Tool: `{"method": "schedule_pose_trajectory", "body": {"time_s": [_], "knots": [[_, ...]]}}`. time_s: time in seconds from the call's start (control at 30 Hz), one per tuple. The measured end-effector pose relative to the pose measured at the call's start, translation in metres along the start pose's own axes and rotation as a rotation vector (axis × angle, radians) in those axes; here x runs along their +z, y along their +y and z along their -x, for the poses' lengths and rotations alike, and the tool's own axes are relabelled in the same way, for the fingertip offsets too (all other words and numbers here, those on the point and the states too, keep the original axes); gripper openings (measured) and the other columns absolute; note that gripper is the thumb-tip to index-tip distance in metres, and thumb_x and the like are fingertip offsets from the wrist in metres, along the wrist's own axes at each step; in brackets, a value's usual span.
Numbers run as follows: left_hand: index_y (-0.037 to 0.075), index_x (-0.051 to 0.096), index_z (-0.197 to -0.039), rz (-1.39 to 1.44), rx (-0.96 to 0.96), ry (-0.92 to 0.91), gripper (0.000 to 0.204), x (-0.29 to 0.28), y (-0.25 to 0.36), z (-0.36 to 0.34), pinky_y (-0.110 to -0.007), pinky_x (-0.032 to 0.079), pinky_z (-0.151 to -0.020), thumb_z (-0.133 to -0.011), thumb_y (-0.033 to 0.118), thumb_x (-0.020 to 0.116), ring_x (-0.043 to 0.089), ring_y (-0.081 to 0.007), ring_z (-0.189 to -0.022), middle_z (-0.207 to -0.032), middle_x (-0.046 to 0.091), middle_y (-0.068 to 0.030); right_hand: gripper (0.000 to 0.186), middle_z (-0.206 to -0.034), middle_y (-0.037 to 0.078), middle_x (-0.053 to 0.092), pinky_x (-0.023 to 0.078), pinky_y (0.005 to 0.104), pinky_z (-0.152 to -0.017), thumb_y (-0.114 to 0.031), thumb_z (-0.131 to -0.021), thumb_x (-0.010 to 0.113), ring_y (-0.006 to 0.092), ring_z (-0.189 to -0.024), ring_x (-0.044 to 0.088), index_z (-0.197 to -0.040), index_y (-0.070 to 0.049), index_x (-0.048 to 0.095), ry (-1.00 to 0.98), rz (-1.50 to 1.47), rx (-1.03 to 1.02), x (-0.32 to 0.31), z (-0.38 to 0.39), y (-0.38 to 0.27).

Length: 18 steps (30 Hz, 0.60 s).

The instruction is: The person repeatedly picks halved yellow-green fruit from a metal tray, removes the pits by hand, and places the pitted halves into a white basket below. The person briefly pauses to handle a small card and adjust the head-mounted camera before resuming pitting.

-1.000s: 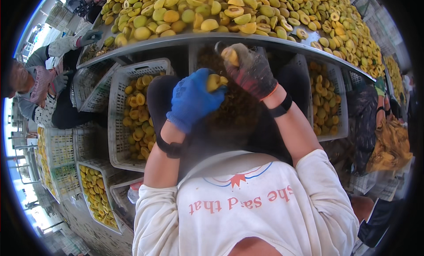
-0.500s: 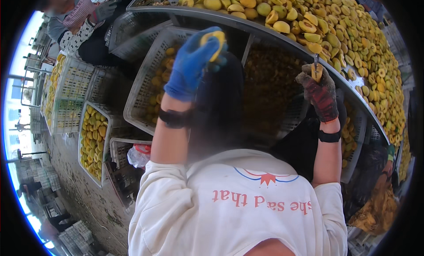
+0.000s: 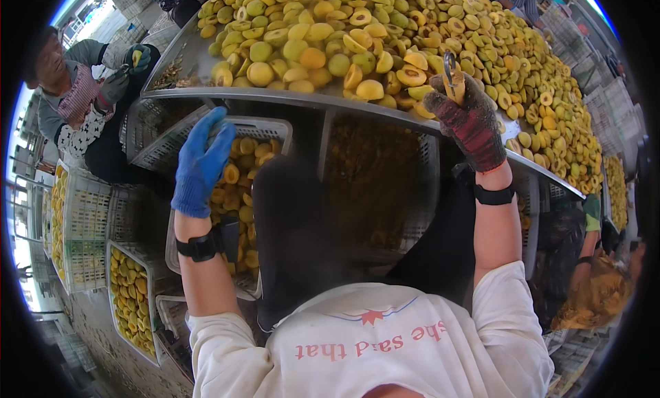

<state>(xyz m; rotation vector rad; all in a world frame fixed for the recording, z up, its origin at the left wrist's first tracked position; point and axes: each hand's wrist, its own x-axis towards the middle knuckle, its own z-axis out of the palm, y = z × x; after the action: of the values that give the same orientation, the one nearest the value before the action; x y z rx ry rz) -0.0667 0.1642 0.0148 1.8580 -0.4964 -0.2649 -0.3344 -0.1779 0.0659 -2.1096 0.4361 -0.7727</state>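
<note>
One change: left hand (image 3: pixel 202 163) emptied, fingers now apart; right hand (image 3: pixel 470 122) clamped on tool (image 3: pixel 454 87).

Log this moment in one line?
Left blue-gloved hand: open, near grey plastic crate of yellow fruit | Right red-black-gloved hand: holding tan-handled metal tool
</note>
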Motion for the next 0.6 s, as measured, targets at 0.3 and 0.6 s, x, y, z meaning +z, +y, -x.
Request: {"method": "schedule_pose_trajectory", "body": {"time_s": [0.3, 0.6], "knots": [[0.007, 0.068, -0.122, -0.913, 0.269, -0.201, 0.056, 0.158, 0.018, -0.155, -0.046, 0.049, -0.1, -0.086, 0.05, 0.069, 0.063, -0.0369, -0.117, -0.127, 0.066, -0.0204, 0.042, -0.09, 0.015, 0.071, 0.054, 0.0372, -0.072, -0.028, -0.083, 0.084, 0.0291, -0.083, 0.069, -0.111, -0.004, 0.065, -0.115, -0.058, 0.151, 0.027, 0.026, 0.069], [0.004, 0.072, -0.096, -0.094, -0.067, -0.17, 0.029, 0.153, 0.024, -0.163, -0.027, 0.045, -0.061, -0.094, 0.033, 0.068, 0.053, -0.0103, -0.066, -0.074, 0.061, -0.0011, 0.041, -0.09, 0.015, 0.069, 0.053, 0.0391, -0.071, -0.03, -0.084, 0.083, 0.0321, -0.078, 0.066, -0.111, -0.003, 0.066, -0.072, -0.006, -0.076, 0.029, 0.025, 0.073]]}}
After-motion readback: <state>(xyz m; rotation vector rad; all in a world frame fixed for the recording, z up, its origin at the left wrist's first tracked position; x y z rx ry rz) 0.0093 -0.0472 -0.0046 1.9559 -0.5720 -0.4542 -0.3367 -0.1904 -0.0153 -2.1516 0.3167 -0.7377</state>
